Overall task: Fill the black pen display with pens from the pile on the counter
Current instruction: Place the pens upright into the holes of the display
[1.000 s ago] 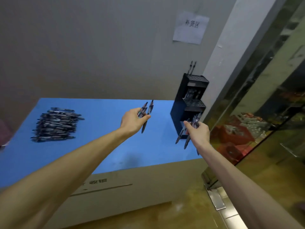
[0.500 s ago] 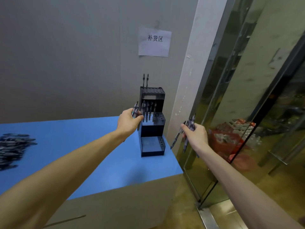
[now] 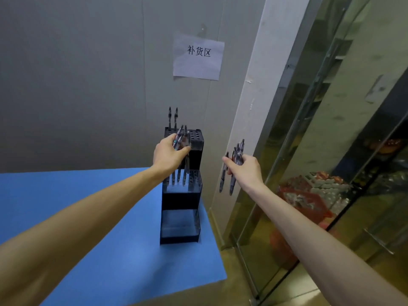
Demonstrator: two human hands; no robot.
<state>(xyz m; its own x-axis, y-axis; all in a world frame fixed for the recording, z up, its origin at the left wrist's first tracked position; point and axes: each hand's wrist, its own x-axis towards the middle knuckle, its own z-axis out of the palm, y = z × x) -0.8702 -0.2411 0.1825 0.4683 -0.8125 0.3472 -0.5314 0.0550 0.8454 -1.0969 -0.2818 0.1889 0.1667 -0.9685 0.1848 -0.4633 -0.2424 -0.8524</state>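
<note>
While right hand (image 3: 247, 171) grips pens (image 3: 234, 164), left fingers (image 3: 182, 151) pinching pens, now nearer display (image 3: 181, 217).

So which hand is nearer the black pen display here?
Left. The left hand, gripping pens, is right at the black pen display's upper tiers; the right hand, also gripping pens, hangs off to its right, past the counter edge.

Both hands grip pens: the left hand (image 3: 169, 154) before the black pen display (image 3: 180, 226), the right hand (image 3: 247, 171) beside it.
</note>
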